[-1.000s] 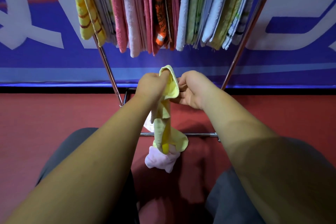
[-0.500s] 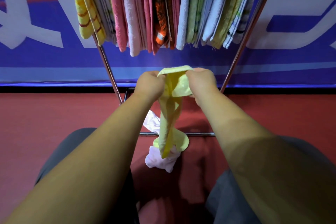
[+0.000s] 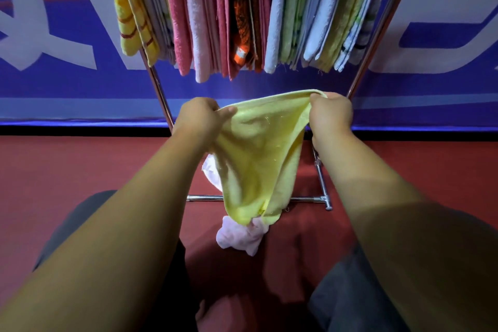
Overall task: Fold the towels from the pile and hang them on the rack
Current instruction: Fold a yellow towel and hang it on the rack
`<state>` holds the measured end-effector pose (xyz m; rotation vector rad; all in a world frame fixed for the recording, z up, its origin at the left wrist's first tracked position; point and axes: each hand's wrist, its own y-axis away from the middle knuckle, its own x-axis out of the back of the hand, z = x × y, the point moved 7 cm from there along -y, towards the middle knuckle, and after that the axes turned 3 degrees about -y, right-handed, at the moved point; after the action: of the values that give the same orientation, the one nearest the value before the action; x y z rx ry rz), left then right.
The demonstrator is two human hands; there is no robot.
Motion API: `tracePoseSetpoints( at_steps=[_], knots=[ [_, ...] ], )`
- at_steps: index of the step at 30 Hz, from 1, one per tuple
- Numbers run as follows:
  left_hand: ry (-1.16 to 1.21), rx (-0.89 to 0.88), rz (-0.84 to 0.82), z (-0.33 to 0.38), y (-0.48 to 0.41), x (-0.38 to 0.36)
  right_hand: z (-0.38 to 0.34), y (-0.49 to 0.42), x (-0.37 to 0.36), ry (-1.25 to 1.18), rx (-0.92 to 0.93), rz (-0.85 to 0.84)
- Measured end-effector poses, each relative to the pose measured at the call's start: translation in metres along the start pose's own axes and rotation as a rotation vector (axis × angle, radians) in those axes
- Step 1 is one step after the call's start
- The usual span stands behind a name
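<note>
A pale yellow towel [image 3: 258, 159] hangs spread between my two hands in front of me. My left hand [image 3: 200, 116] pinches its upper left corner and my right hand [image 3: 332, 113] grips its upper right corner. The top edge is stretched between them and the rest sags down to a point. Under it, a crumpled pink towel [image 3: 239, 237] lies on the red floor, partly hidden by the yellow one. Above hangs the metal rack [image 3: 157, 89], packed with several folded towels [image 3: 242, 13] in yellow, pink, orange, green and blue.
The rack's low crossbar [image 3: 304, 199] and right foot [image 3: 327, 203] stand on the red floor just beyond the pink towel. A blue banner with white letters [image 3: 54, 35] fills the wall behind. My knees in dark trousers [image 3: 358, 291] are at the bottom.
My hands have moved apart, the right one going right, and the yellow towel has opened from a bunched strip into a wide spread sheet.
</note>
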<state>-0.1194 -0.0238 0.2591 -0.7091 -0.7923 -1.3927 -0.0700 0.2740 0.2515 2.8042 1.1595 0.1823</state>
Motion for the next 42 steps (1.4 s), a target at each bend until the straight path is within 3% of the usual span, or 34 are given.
tracePoseSetpoints(
  at_steps=[5, 9, 14, 18, 23, 29, 32, 35, 39, 42],
  knots=[
    [0.161, 0.086, 0.008, -0.011, 0.001, 0.011, -0.001, 0.004, 0.006, -0.108, -0.085, -0.049],
    [0.395, 0.201, -0.022, -0.019, 0.007, 0.014, 0.003, 0.01, -0.001, -0.136, -0.184, -0.191],
    [0.463, 0.265, -0.062, -0.016, 0.011, 0.016, 0.071, -0.028, -0.026, -0.107, -0.376, -0.361],
    [0.44, 0.317, -0.155, -0.007, 0.016, 0.009, 0.117, -0.071, -0.045, 0.033, -0.354, -0.323],
    [0.285, 0.183, -0.207, -0.002, 0.012, -0.001, 0.049, 0.003, -0.042, 0.059, -0.292, -0.455],
    [-0.107, 0.044, -0.205, 0.0, 0.011, -0.001, 0.013, 0.069, -0.052, 0.232, -0.168, -0.848],
    [-0.216, 0.026, -0.15, -0.002, 0.01, 0.004, 0.013, 0.065, -0.052, 0.431, -0.048, -0.782],
    [-0.166, 0.002, -0.18, -0.002, 0.008, 0.0, 0.017, 0.051, -0.046, 0.506, 0.011, -0.638],
    [-0.113, 0.046, -0.198, -0.004, 0.01, -0.004, 0.025, 0.035, -0.044, 0.512, -0.027, -0.552],
    [-0.036, 0.115, -0.214, -0.011, 0.01, -0.005, 0.036, 0.032, -0.046, 0.449, -0.113, -0.611]
  ],
)
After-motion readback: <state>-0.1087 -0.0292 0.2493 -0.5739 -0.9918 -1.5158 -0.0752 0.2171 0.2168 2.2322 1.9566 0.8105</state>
